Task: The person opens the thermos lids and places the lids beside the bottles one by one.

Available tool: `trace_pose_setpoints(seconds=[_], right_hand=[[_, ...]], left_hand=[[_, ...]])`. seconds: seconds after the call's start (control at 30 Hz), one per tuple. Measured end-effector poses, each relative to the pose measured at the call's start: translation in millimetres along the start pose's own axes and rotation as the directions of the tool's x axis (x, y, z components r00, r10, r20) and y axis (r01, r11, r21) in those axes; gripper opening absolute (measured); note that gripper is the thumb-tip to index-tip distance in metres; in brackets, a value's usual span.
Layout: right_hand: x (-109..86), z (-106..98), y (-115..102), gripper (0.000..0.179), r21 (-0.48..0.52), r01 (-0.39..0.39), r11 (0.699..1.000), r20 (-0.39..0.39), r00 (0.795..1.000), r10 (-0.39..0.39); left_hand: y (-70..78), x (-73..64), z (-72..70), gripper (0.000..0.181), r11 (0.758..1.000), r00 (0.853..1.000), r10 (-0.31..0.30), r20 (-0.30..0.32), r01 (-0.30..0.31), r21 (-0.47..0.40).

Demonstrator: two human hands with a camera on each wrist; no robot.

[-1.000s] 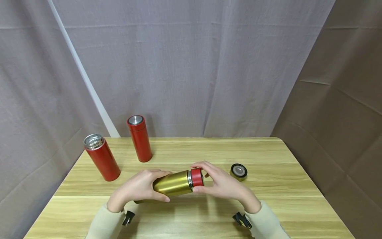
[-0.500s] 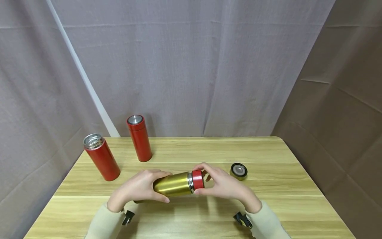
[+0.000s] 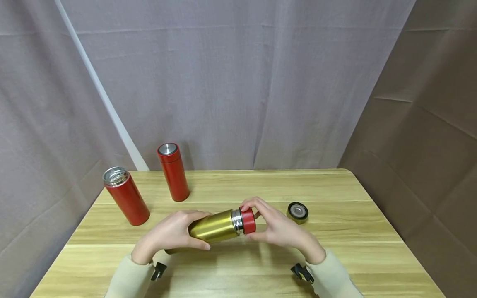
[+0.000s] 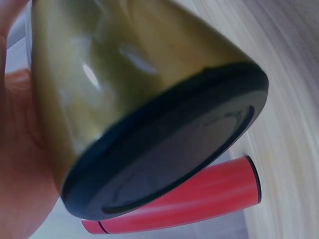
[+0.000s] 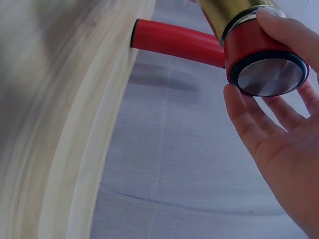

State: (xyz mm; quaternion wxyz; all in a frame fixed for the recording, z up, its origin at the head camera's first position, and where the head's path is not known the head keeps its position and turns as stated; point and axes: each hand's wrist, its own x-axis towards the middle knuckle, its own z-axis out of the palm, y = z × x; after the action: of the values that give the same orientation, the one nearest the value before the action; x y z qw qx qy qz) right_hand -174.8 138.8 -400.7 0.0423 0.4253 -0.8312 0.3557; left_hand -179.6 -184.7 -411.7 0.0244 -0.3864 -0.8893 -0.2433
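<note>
My left hand grips a gold thermos bottle around its body, tipped on its side above the table, mouth to the right. The left wrist view shows its black base close up. At the mouth, my right hand holds a red lid between thumb and fingers. Bare silver neck shows between gold body and lid, and the lid sits slightly askew to the bottle. A steel disc caps the lid's outer end in the right wrist view.
A gold lid lies inner side up on the right of the table. At left stands an uncapped red thermos. Behind it, a slimmer red thermos has its lid on. Grey curtains hang beyond the table.
The red lid has drawn away from the gold bottle's body, so more of the silver neck shows. The lid has tilted a little, and the bottle has shifted slightly left.
</note>
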Motion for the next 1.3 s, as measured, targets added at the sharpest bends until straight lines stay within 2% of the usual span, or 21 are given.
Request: trace_pose_setpoints(seconds=[0.17,0.33,0.4,0.6,0.9,1.3], right_hand=[[1.9,-0.8,-1.7,0.077,-0.013,-0.079,0.997,0.026,0.997,0.079],[0.7,-1.6,-3.0,0.084,0.006,-0.210,0.978,0.082,0.975,0.208],[0.5,-1.7,-2.2,0.082,0.011,-0.228,0.974,0.095,0.970,0.226],[1.0,-0.4,1.1,0.069,0.041,-0.213,0.976,0.112,0.972,0.207],[1.4,0.6,-1.3,0.071,0.042,-0.182,0.982,0.081,0.981,0.178],[2.3,2.6,-2.6,0.074,0.015,-0.114,0.993,0.080,0.990,0.112]], left_hand=[[0.1,-0.3,-1.0,0.070,1.000,1.000,-0.002,-0.004,0.002,0.003],[1.0,0.4,-1.9,0.069,1.000,1.000,0.003,0.008,-0.003,0.001],[1.4,0.8,-2.4,0.069,1.000,1.000,0.006,0.007,-0.006,0.000],[1.9,0.8,-3.0,0.070,1.000,1.000,0.007,0.008,-0.007,0.005],[0.5,-0.2,-2.5,0.070,1.000,1.000,0.005,0.013,-0.005,0.002],[0.7,-1.8,-1.6,0.069,1.000,1.000,0.001,0.017,-0.001,-0.002]])
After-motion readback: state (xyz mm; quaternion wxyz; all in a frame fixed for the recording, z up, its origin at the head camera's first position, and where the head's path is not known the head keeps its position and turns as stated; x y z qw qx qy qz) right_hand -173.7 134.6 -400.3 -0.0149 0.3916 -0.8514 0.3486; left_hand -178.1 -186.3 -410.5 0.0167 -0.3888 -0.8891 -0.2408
